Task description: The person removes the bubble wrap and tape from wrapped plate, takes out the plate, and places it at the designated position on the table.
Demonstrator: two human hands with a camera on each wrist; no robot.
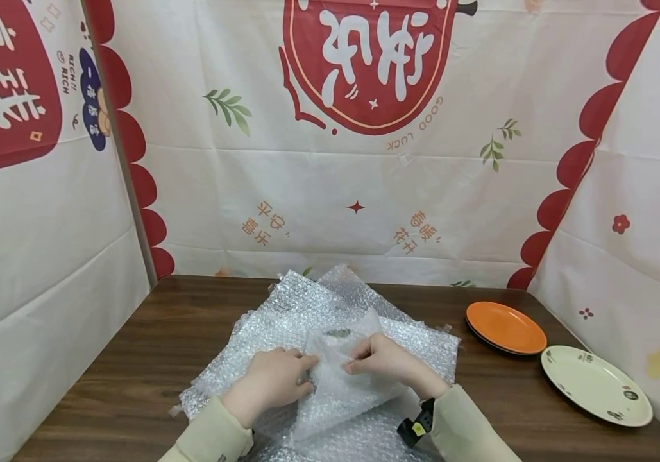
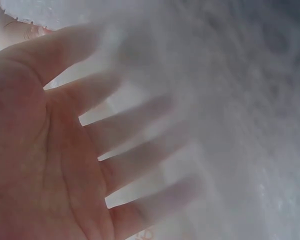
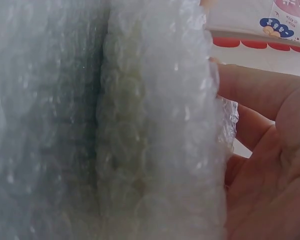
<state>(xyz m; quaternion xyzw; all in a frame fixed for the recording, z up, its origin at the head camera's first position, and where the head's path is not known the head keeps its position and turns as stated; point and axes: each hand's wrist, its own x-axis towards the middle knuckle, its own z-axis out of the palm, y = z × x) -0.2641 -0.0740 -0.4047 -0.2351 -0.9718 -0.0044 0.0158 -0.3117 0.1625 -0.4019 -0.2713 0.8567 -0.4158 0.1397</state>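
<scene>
In the head view, a sheet of bubble wrap (image 1: 335,398) is folded over something with a greenish patch (image 1: 338,333) showing at its top. Only a yellowish-green edge (image 3: 125,130) comes through the film in the right wrist view, so its kind is hidden. My right hand (image 1: 390,360) pinches the wrap's folded edge between thumb and fingers. On the left side of the bundle my left hand (image 1: 278,377) touches the film. Its fingers (image 2: 135,125) are spread and fairly straight in the left wrist view, with the tips blurred behind the film.
More bubble wrap sheets (image 1: 283,314) lie stacked under the bundle on the dark wooden table (image 1: 127,385). To the right are an orange plate (image 1: 505,327), with another beneath it, and a cream oval plate (image 1: 595,385). Printed cloth (image 1: 330,192) walls in the back and sides.
</scene>
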